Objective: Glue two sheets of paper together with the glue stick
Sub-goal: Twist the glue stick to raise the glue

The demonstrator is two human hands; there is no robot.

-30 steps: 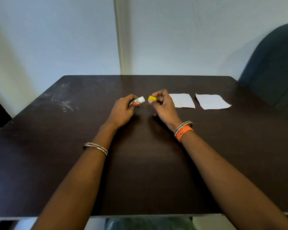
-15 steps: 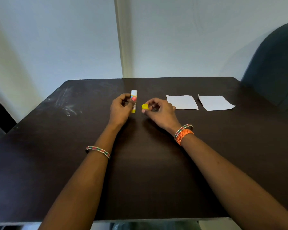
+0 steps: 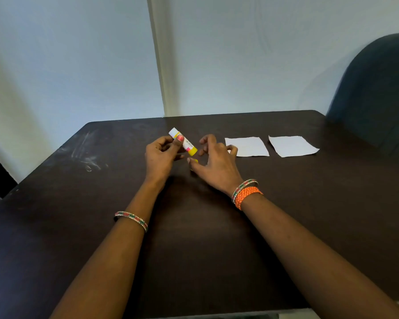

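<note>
Table [image 3: 309, 215], dark brown and scuffed with pale streaks toward its far left corner, fills most of the head view and carries everything in play. Behind it rises a pale wall [image 3: 240, 54] with a vertical seam, and at the far right stands a dark upholstered chair [image 3: 378, 88], its back close to the table's right edge. Two forearms reach in from the near edge, the left one ringed by a thin beaded bangle [image 3: 131, 220], the right wrist wearing a similar bangle touching a woven orange band [image 3: 248, 196]. Two white paper sheets lie flat on the far right part of the table, side by side and slightly apart: the left sheet [image 3: 248, 146] sits just beside the right hand's fingertips, the right sheet [image 3: 293, 146] further toward the chair. The left hand [image 3: 160, 155] is raised a little over the table and pinches the glue stick [image 3: 182, 141] between thumb and fingers, around the tube's middle; the tube is tilted, its white end pointing up and away to the left, its yellow base pointing down toward the right hand. The right hand [image 3: 213, 162] hovers just to the right of the tube with fingers spread and loosely bent, holding nothing. The small yellow cap [image 3: 195, 160] lies on the table close under the right thumb; whether the thumb touches it cannot be told.
</note>
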